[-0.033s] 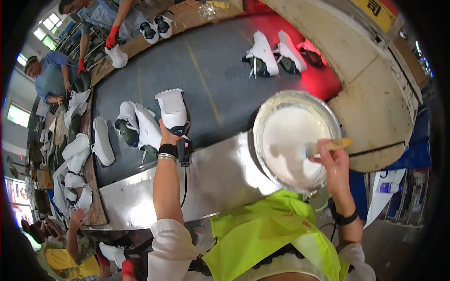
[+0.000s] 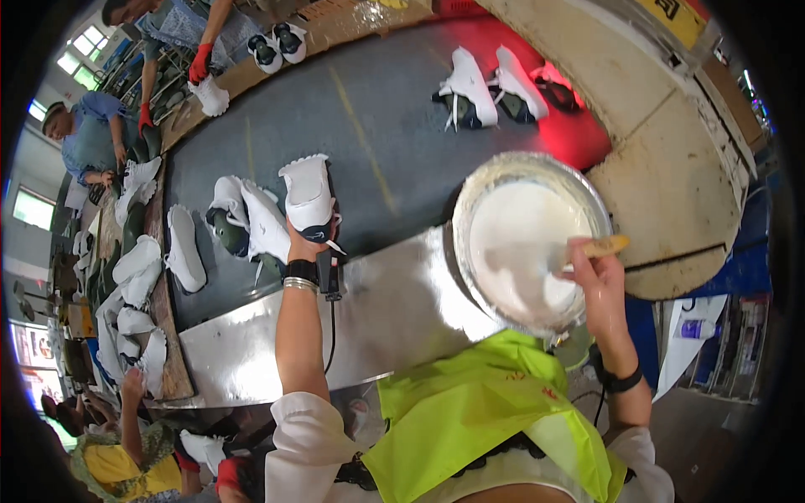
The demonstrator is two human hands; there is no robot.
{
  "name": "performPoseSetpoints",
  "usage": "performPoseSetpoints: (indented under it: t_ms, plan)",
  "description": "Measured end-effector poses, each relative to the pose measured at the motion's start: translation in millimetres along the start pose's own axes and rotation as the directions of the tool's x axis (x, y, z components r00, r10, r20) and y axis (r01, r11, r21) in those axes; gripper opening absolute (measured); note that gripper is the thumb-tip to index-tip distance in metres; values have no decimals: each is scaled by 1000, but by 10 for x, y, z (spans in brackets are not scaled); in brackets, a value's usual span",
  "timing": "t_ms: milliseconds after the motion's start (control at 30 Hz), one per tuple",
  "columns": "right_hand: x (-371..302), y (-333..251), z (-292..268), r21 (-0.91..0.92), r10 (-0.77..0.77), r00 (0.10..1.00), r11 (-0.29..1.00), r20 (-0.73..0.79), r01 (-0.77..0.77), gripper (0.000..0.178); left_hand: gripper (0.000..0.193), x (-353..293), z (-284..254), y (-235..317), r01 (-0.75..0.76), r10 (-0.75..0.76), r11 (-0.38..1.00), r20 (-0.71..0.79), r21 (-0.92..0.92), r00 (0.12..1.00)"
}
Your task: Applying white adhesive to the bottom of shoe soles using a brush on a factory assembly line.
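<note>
My left hand (image 2: 307,245) is closed round the dark end of a white shoe (image 2: 307,191), holding it above the grey conveyor belt (image 2: 386,117). The shoe's frilled white end points away from me. In my right hand (image 2: 599,281) is a brush (image 2: 607,246), gripped by its wooden handle. Its blurred bristle end is over or in the white liquid (image 2: 511,226) of a round metal pot (image 2: 597,201); I cannot tell how deep. Just left of the held shoe lie a white and dark green pair (image 2: 267,225) and a white sole-like piece (image 2: 184,251).
A shiny metal ledge (image 2: 377,310) runs along the belt's near edge. Two white shoes (image 2: 471,92) lie far right near a red glow. Beige panelling (image 2: 662,176) curves round the right side. Co-workers stand at the left, one with red gloves (image 2: 199,64); white pieces (image 2: 138,268) pile nearby.
The brush and my right hand have shifted slightly over the pot. My left hand keeps its hold on the shoe. The whole view has moved a little.
</note>
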State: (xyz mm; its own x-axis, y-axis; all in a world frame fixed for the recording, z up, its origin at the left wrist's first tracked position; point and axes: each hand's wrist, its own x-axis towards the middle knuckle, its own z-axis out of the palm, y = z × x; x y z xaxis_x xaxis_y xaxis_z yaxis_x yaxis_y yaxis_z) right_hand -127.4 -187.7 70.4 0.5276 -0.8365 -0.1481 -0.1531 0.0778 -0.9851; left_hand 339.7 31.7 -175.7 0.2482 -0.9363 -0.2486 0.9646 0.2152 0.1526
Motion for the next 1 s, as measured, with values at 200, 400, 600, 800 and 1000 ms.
performPoseSetpoints:
  t_ms: [200, 400, 600, 800, 1000]
  plan:
    - [194, 219, -42, -50, -17, 999, 999, 39, 19, 28, 57, -631, 368, -1129, -153, 160, 979, -46, 132, 986]
    - [776, 821, -183, -593, -97, 979, 783, 178, 185, 30, 53, -1255, 1361, -2127, -321, 455, 732, -81, 600, 887]
    - [851, 958, 183, -907, -73, 978, 364, 197, 210, 22, 52, -1447, 1019, -2635, -75, 218, 865, -236, 497, 947]
    - [858, 841, -160, -561, -99, 980, 808, 174, 181, 27, 61, -1175, 1551, -2849, 87, 144, 757, -295, 648, 945]
    - [506, 183, 229, 64, -313, 943, 949, 109, 307, 20, 67, -1106, 1849, -2908, 88, 44, 760, -186, 644, 981]
